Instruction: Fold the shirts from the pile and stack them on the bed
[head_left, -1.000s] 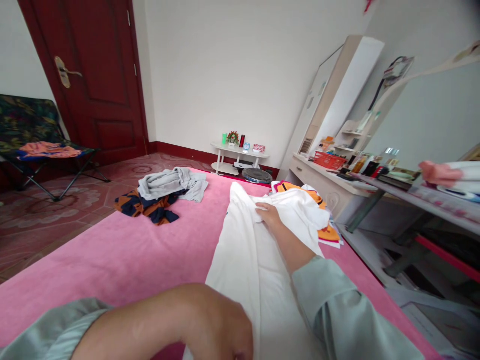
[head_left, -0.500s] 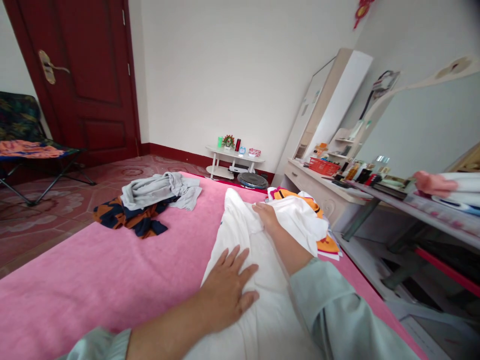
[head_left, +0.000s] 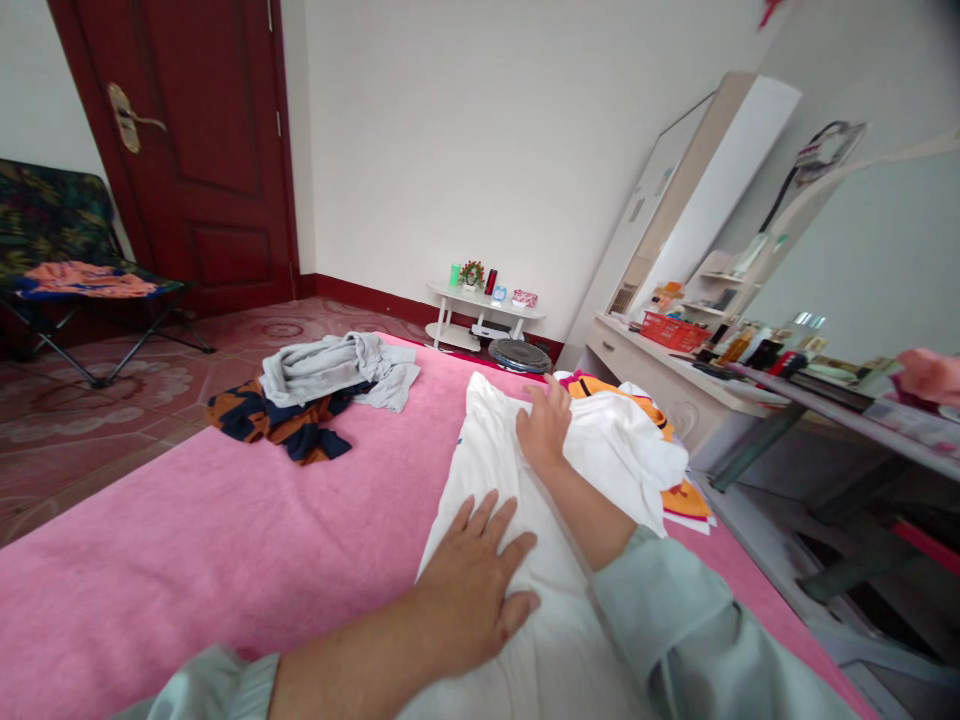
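Observation:
A white garment (head_left: 495,470) lies lengthwise on the pink bed cover (head_left: 225,540). My left hand (head_left: 476,575) rests flat on its near part, fingers spread. Farther up, my right hand (head_left: 544,425) lies open on the garment's far end, fingers stretched toward the foot of the bed. Both arms wear pale green sleeves. Beside my right hand sits a pile of white and orange clothes (head_left: 645,455).
A grey garment (head_left: 337,365) and a navy-and-orange striped one (head_left: 277,425) lie at the bed's far left. A dressing table (head_left: 675,375) with bottles and a red basket stands on the right. A folding chair (head_left: 67,275), a red door (head_left: 202,150) and a small white stand (head_left: 484,310) are beyond.
My left hand came up from the bottom edge and now lies flat on the white garment. My right hand went from gripping the cloth to lying open on it.

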